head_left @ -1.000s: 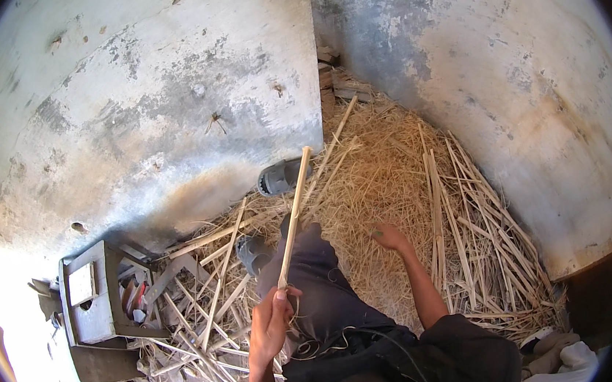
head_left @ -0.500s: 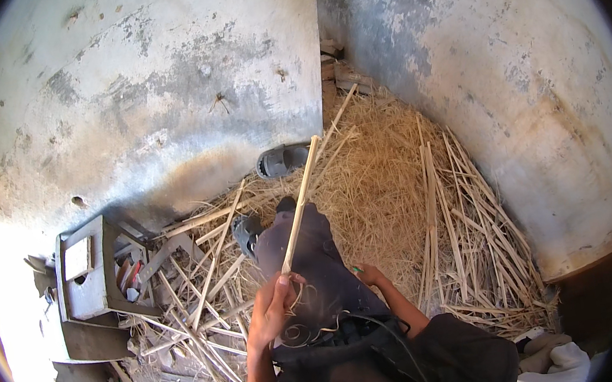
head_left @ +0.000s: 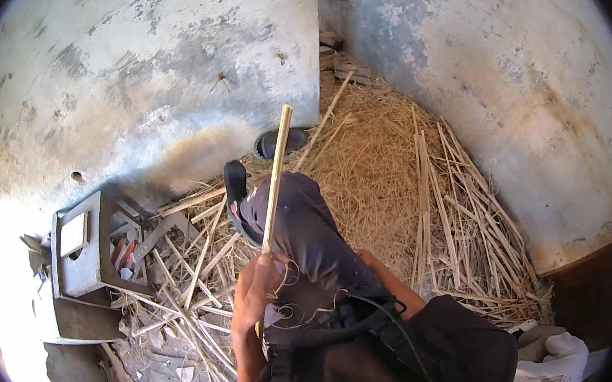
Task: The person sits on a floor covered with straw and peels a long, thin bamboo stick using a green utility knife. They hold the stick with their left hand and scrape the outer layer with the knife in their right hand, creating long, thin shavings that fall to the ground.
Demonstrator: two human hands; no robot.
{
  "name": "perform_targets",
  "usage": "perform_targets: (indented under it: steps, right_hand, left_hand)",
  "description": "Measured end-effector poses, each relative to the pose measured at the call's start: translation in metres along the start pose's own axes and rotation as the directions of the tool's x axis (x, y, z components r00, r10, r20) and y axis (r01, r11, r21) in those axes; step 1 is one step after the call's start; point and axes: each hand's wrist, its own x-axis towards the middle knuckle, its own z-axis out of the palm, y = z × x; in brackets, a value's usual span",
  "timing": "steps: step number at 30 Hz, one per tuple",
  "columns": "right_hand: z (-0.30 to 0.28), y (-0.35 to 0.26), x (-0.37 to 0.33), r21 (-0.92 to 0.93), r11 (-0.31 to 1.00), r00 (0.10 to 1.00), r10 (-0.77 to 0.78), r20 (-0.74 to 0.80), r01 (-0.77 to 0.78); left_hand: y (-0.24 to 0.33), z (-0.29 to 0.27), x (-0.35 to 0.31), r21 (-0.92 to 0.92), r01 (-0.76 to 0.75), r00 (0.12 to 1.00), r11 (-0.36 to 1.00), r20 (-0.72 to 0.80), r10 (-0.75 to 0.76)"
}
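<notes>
My left hand [head_left: 258,282] is closed around a long pale strip of split bamboo or cane [head_left: 277,179], which rises steeply in front of my dark trouser leg [head_left: 289,211]. Thin curled shavings [head_left: 288,313] hang by this hand and lie over my lap. Of my right hand [head_left: 366,258] only the back part and wrist show, at the right side of my raised leg. Its fingers are hidden behind the leg, so what they hold cannot be seen.
Long strips [head_left: 471,226] lie in a heap along the right wall, beside a bed of fine shavings [head_left: 378,177]. More strips [head_left: 193,283] cross on the floor at left, near a grey wooden box [head_left: 83,249] holding odds and ends. A dark slipper [head_left: 281,143] lies by the wall.
The strip in my left hand has moved up and left. My leg and its slippered foot have shifted, and the small green thing at my right hand has gone out of sight.
</notes>
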Motion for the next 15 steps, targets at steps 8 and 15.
perform_targets:
  steps: [8,15]
  right_hand:
    - [0.006,-0.066,-0.059,-0.160,0.987,0.996,0.043,0.076,-0.030]
    - [0.001,-0.274,-0.223,-0.184,0.943,0.770,-0.104,0.630,0.278]
  left_hand:
    - [0.004,-0.005,-0.016,-0.039,-0.044,0.999,0.998,0.022,0.045]
    - [0.007,-0.013,-0.024,0.035,-0.031,1.000,0.999,0.002,0.031]
